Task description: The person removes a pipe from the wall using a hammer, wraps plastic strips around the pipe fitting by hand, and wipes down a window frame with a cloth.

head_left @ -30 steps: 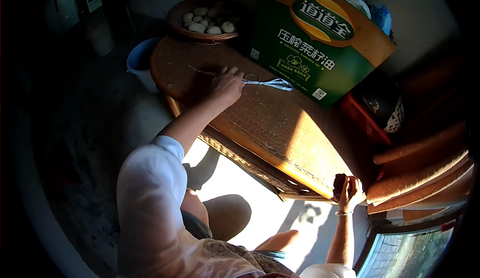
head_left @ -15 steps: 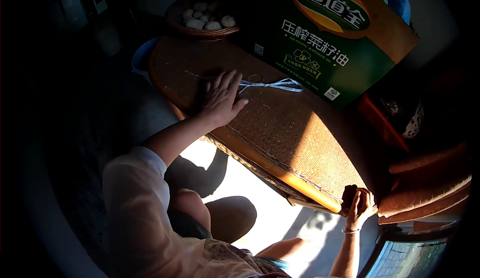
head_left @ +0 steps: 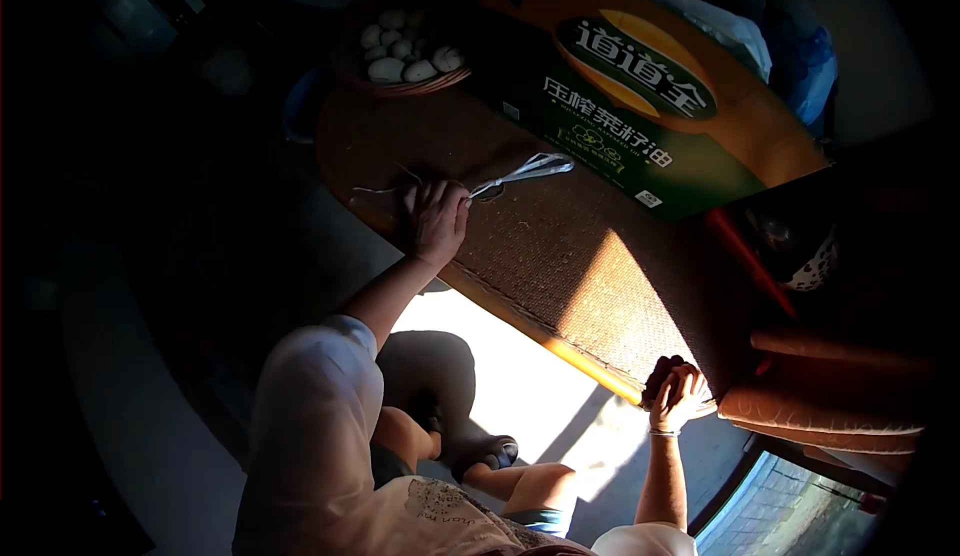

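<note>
My left hand [head_left: 438, 224] is on the woven tabletop [head_left: 540, 246], its fingers curled at the end of a pale looped ribbon [head_left: 535, 168]. The ribbon stretches to the right from my fingertips, and a thin loose end shows left of the hand. My right hand [head_left: 680, 396] is at the sunlit near right corner of the table, closed around a dark, lumpy reddish-brown object [head_left: 662, 376]. What that object is I cannot make out, as fingers and shadow cover part of it.
A big green and orange rapeseed oil carton [head_left: 640, 106] stands at the back, plastic bags [head_left: 720, 31] behind it. A basket [head_left: 425, 86] of egg-like pale things is at the far left. A cushioned brown seat [head_left: 820, 396] sits at the right, near a red edge [head_left: 750, 256].
My left hand, flat with fingers spread before, has curled its fingers at the ribbon, which has shifted and tilted. My right hand keeps its dark object at the table corner. The view has moved.
</note>
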Motion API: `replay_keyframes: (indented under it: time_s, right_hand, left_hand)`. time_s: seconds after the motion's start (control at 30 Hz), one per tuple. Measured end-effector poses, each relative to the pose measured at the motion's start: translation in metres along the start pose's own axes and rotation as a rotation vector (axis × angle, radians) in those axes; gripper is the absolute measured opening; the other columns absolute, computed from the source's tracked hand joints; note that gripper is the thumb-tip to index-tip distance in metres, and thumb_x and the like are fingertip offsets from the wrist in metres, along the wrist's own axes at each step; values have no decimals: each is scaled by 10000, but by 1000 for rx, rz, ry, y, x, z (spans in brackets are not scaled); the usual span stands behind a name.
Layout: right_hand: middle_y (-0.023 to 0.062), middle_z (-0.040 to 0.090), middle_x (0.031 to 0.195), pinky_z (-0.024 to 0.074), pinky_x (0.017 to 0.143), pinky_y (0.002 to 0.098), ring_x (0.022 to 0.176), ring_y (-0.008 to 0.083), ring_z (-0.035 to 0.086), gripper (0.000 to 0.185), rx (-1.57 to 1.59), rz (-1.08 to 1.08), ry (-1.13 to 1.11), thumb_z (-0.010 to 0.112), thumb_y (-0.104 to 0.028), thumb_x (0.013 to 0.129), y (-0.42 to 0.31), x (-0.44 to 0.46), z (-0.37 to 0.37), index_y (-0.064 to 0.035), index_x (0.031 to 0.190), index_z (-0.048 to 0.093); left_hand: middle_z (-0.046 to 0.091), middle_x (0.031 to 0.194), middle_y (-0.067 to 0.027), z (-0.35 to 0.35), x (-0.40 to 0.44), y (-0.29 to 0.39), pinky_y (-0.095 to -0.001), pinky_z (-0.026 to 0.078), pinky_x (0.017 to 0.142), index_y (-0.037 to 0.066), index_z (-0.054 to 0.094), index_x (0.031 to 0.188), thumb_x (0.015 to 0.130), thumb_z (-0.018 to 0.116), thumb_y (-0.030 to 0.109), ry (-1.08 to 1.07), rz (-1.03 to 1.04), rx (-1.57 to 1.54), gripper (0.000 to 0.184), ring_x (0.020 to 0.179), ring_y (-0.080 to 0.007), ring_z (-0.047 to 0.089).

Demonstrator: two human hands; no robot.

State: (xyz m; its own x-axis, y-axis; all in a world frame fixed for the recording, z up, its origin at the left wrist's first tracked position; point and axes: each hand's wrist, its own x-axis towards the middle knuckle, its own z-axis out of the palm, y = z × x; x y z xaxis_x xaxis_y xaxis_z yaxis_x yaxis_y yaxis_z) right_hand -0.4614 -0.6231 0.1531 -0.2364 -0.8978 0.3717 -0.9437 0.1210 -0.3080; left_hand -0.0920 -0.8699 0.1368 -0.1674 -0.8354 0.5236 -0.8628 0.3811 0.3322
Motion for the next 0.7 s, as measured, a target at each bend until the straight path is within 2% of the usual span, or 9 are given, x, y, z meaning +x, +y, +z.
replay_keyframes:
  time_s: [0.2, 0.3, 0.37, 0.43, 0.5, 0.57, 0.63, 0.67, 0.7]
  right_hand:
    - [137, 507, 919, 321, 820, 425, 890, 310, 445, 147, -17, 31, -46, 480, -130, 718, 2, 0, -1, -51, 835, 522]
    - [116, 504, 911, 318, 827, 441, 910, 322, 438, 143, -58, 98, -84, 544, -181, 719, 14, -5, 9, -83, 821, 526]
    - [102, 507, 933, 323, 830, 439, 924, 317, 438, 155, -72, 166, -112, 566, -198, 709, 16, -4, 12, -103, 827, 534]
    - [92, 518, 965, 312, 870, 443, 997, 302, 425, 204, 50, 236, -195, 587, -215, 700, 10, 1, 0, -113, 875, 559]
    - [100, 528, 961, 356, 853, 401, 999, 285, 454, 198, 99, 199, -42, 563, -169, 735, -26, 12, -11, -75, 910, 568]
    - [90, 552, 959, 423, 773, 327, 915, 231, 526, 174, 498, 221, 18, 515, -127, 797, -65, 20, -11, -31, 933, 565]
    - [74, 575, 964, 442, 742, 277, 867, 185, 562, 192, 1009, 504, -243, 490, -96, 831, -139, 37, -37, -4, 985, 556]
    - [67, 573, 983, 451, 718, 268, 858, 172, 569, 208, 1066, 518, -366, 493, -86, 830, -179, 48, -51, -12, 1018, 544]
    - [60, 572, 1001, 460, 693, 258, 849, 159, 576, 231, 1120, 533, -495, 497, -75, 829, -217, 59, -65, -19, 1050, 532]
  left_hand:
    - [540, 783, -65, 20, 17, 16, -404, 344, 744, 114, 524, 828, 748, 585, 208, -97, -128, 125, 137, 784, -273, 511]
    - [536, 681, -57, 54, 12, -1, -363, 396, 645, 93, 540, 813, 746, 613, 253, -365, -309, 14, 189, 664, -245, 527]
    - [525, 638, -38, 47, 10, -3, -279, 412, 555, 77, 531, 745, 786, 589, 277, -295, -671, -614, 212, 579, -161, 505]
    - [509, 628, -19, 18, 14, 4, -260, 404, 553, 82, 529, 743, 804, 571, 274, -322, -765, -880, 205, 571, -128, 478]
    - [492, 618, 0, -22, 17, 18, -240, 395, 551, 87, 527, 741, 823, 554, 271, -348, -850, -1149, 203, 562, -95, 451]
    - [473, 638, 34, -80, 11, 39, -222, 371, 543, 105, 523, 772, 842, 533, 240, -444, -1114, -1565, 152, 553, -77, 421]
    - [452, 667, 44, -125, 0, 46, -219, 349, 559, 123, 510, 799, 848, 524, 240, -622, -764, -1720, 128, 579, -68, 396]
    - [416, 630, 15, -162, 3, 71, -243, 306, 567, 101, 457, 732, 869, 480, 249, -553, -944, -1653, 203, 589, -94, 367]
    - [421, 630, 2, -188, -4, 74, -254, 307, 603, 96, 453, 729, 858, 490, 269, -627, -872, -1736, 219, 602, -109, 372]
